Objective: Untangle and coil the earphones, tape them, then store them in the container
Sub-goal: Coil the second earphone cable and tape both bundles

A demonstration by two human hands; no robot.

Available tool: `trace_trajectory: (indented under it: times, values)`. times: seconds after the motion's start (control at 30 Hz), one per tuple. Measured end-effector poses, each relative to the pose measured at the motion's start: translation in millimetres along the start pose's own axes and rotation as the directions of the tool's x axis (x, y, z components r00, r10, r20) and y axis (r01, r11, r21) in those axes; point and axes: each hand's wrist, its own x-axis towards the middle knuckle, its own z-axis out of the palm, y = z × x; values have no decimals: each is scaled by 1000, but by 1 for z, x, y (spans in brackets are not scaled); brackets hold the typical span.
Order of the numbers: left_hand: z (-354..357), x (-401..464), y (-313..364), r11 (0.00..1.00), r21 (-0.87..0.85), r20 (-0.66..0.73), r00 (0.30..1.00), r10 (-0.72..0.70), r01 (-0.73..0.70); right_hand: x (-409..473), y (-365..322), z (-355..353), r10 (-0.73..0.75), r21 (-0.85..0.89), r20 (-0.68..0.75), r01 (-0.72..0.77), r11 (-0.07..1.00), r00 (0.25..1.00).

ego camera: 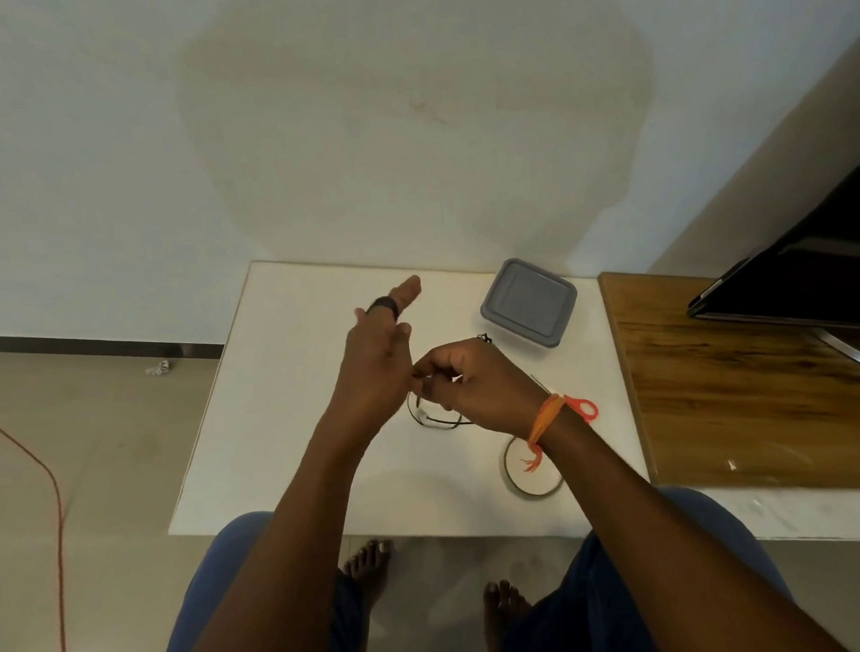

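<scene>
A person sits at a white table [285,430], both bare hands raised over its middle. The left hand [375,362] has its fingers stretched out straight toward twelve o'clock, with dark earphone cord wound around the forefinger near its tip. The right hand [470,383], at three o'clock of the left and touching it, has its fingers curled, pinching the earphones [434,416]; a loop of the thin black cord hangs beneath both hands onto the table. A grey lidded container [529,302] sits at one o'clock from the hands, near the table's far edge. A tape roll [532,474] lies at five o'clock, partly under the right wrist. Orange-handled scissors [582,408] lie just past that wrist, at three o'clock.
</scene>
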Motion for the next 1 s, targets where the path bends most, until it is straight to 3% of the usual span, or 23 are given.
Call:
trace_trajectory:
  times: [0.03,0.1,0.2,0.3,0.43,0.57,0.67,0.77,0.9,1.0]
  values:
    - [2,-1,-3,991,130,52,998,34,-40,0,2,-3,-21,-39,-17,20,999,1000]
    - [5,-2,-9,975,221,154,988,-15,-19,1,8,-10,-86,-108,-75,77,991,994]
    - [8,-9,-5,978,90,224,953,-206,190,-1,15,-19,-199,-180,-146,172,968,969]
    - [9,-12,4,962,-4,343,904,-255,273,-2,15,-26,-238,-136,-241,210,968,941]
    - [5,-16,18,917,-163,570,793,-214,364,1,16,-27,-239,-101,-329,218,971,914]
    - [-3,-16,24,833,-327,622,766,-165,445,1,15,-31,-147,135,-273,189,973,951]
    - [-11,-18,37,709,-500,599,790,-132,498,3,13,-33,-77,400,-270,185,898,960]
    - [-13,-15,50,503,-736,500,865,-48,453,3,14,-26,-26,536,-242,156,830,970]
    - [-21,0,50,259,-941,225,974,-7,219,0,10,-13,78,481,-78,-31,876,994]
    - [-32,9,38,278,-959,37,997,-71,55,-1,8,-7,100,416,41,-108,903,994]
